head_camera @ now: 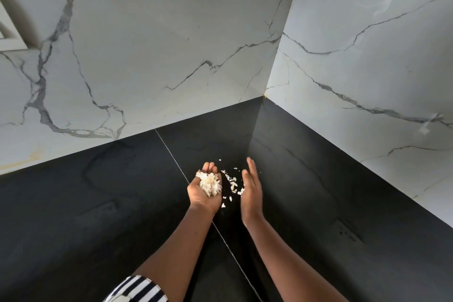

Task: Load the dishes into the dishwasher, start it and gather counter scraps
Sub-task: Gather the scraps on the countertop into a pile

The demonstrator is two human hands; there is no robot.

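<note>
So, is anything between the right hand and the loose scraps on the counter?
Nothing visible: the loose scraps lie on the black counter right beside the right hand, between it and the left hand cupping a pile.

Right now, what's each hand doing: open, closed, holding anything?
Left hand: open, palm up, cupping a pile of white scraps.
Right hand: open, fingers straight, holding nothing.

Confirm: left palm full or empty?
Full. Left hand, palm up, carries a pile of white scraps; loose scraps lie on the black counter beside the right hand.
</note>
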